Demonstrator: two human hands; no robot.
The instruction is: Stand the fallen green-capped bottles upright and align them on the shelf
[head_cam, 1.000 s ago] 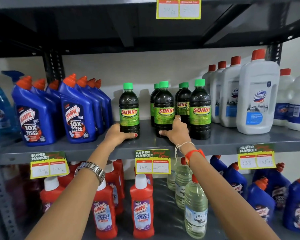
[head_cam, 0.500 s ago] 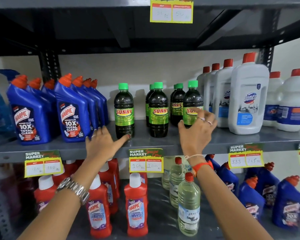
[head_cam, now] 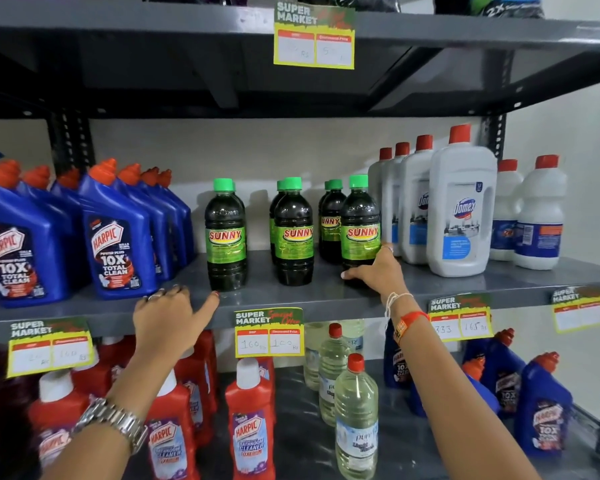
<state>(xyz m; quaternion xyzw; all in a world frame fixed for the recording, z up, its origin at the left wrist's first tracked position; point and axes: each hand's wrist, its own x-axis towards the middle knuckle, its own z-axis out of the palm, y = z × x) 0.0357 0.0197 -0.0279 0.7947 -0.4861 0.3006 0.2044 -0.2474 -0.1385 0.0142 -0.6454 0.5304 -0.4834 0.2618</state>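
Cupping the rightmost green-capped bottle [head_cam: 360, 230] low at its base, upright on the shelf [head_cam: 326, 296], the right hand [head_cam: 378, 268] gripped loosely; left hand [head_cam: 167, 313] open, empty. Full, rigid, slick; low hold judged steadiest.

"SUNNY" on green-capped bottles [head_cam: 226, 237], "HARPIC" on blue bottles [head_cam: 118, 237], "Domex" on white jug [head_cam: 461, 209].

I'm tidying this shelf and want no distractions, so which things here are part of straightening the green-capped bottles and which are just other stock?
Part of the job:
- green-capped Sunny bottles, all upright
- middle shelf
- left hand, near the leftmost bottle
- right hand, at the rightmost bottle's base

Just other stock:
- blue Harpic bottles
- white Domex bottles
- red Harpic bottles
- clear bottles
- price tags
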